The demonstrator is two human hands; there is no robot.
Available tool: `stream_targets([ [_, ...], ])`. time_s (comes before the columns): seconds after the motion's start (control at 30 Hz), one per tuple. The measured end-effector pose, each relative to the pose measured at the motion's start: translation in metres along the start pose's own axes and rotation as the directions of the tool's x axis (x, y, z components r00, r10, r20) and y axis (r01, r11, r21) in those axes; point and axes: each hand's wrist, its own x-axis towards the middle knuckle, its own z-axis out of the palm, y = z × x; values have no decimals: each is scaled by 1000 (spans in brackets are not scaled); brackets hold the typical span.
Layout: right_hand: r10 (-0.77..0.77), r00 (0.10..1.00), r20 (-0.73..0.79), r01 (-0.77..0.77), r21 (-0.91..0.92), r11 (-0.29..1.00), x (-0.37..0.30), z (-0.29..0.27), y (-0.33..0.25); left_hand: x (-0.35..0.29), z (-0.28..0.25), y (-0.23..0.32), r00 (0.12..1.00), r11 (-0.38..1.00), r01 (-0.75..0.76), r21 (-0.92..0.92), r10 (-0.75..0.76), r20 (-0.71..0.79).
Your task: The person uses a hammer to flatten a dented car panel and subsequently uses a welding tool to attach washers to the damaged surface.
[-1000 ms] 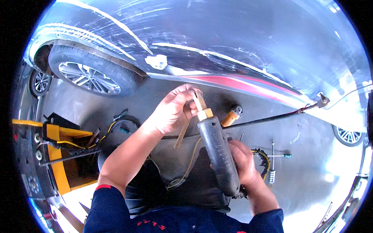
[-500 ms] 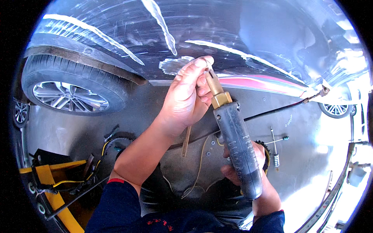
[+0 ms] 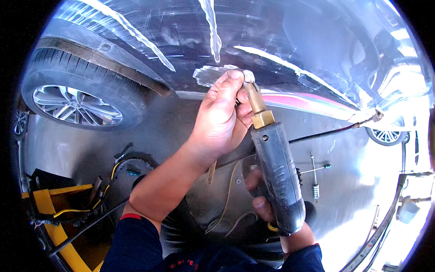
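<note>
My right hand (image 3: 260, 206) is closed around the black grip of a spot welding gun (image 3: 282, 181), partly hidden behind it. The gun points up, away from me, and ends in a slotted brass tip (image 3: 256, 97). At that tip my left hand (image 3: 222, 106) is pinched, thumb against forefinger, on a small shiny metal piece (image 3: 248, 77) too small to name surely. Just beyond the fingers is a dark car body panel (image 3: 253, 27). It carries a bare, ground patch (image 3: 206, 75) and several long whitish bare streaks (image 3: 211, 34).
A car wheel (image 3: 77, 102) stands at the left below the panel. A long dark bar (image 3: 326, 136) crosses to the right. On the floor lie a slim metal tool with a cross handle (image 3: 315, 177) and a thin cable (image 3: 229, 195). Yellow metal framing (image 3: 59, 222) stands lower left.
The panel and its streaks have shifted a little to the right in view. Both hands and the gun have moved slightly; the left hand still pinches at the brass tip.
</note>
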Motion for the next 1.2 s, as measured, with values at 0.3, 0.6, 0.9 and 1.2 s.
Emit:
stream_targets([
  [0.3, 30, 1000, 3, -30, 108, 994, -6, -21, 7, 5, 5, -16, 999, 996, -43, 84, 44, -12],
  [0.6, -13, 1000, -12, 15, 124, 992, -5, -32, 8, 10, 9, -31, 987, 959, -94, 268, 126, -104],
  [0.9, 28, 999, -43, -22, 142, 990, -16, -36, 7, 10, 13, -45, 991, 971, -44, 233, 73, -114],
  [1.2, 27, 997, -73, -16, 152, 988, -18, -40, 2, 15, 13, -42, 995, 970, -99, 220, 90, 51],
])
